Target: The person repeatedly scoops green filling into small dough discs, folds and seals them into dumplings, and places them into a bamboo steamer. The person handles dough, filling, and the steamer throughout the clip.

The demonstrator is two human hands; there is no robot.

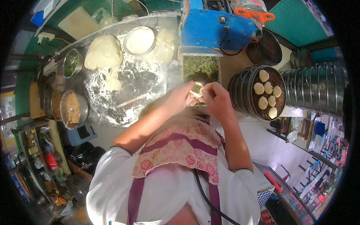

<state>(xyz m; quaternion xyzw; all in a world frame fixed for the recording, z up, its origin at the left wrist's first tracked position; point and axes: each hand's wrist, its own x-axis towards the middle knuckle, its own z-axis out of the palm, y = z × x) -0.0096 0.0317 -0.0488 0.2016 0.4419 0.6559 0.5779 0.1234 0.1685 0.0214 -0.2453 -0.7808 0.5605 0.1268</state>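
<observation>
Between my two hands is a partly gathered dough wrapper [197, 89] with green filling showing in its middle. My left hand [184, 94] cups the wrapper from the left and below. On the other side, the fingers of my right hand [216, 94] pinch its edge. Just beyond them lies a rectangular tub of chopped green filling [202, 67]. To the right, several pleated filled buns [263, 103] rest on the dark liner of the top steamer tier [277, 108].
A floured metal worktop [152, 77] at left holds a large dough mass [104, 52], a bowl of flour [139, 40] and a rolling pin [134, 100]. Bowls of brown filling [71, 108] and chopped greens [72, 64] stand farther left. A blue machine [216, 29] sits behind the tub; stacked metal steamers [312, 87] line the right.
</observation>
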